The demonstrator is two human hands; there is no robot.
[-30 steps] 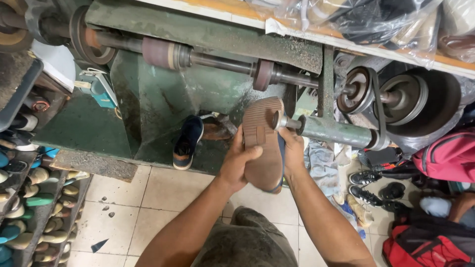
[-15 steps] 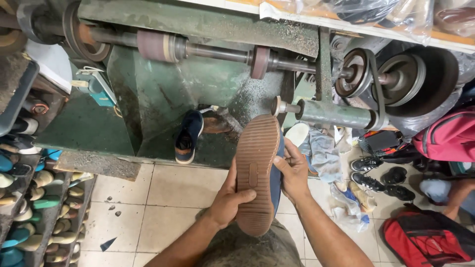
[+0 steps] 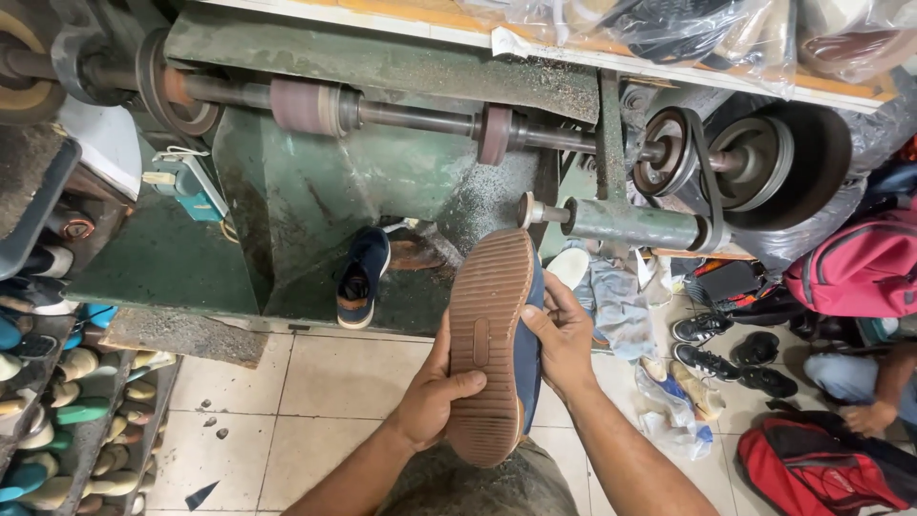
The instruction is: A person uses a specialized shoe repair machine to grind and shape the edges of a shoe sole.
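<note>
While you inspect blue shoe with ribbed brown rubber sole (image 3: pixel 489 344), sole up near green grinding machine (image 3: pixel 382 182): left hand (image 3: pixel 435 392) fingers clasp heel, right hand (image 3: pixel 564 334) fingers wrap side; keep grip firm, tilt toward light.

Hands: 2, left hand (image 3: pixel 430 401) + right hand (image 3: pixel 564 334). Held shoe (image 3: pixel 492 344): 1. Navy shoe on machine ledge (image 3: pixel 361 277): 1. Black sneakers on floor (image 3: pixel 731 354): approx. 4. Red bags: 2, upper bag (image 3: pixel 850 268), lower bag (image 3: pixel 821 463). Pulleys (image 3: pixel 764 162): 2.
</note>
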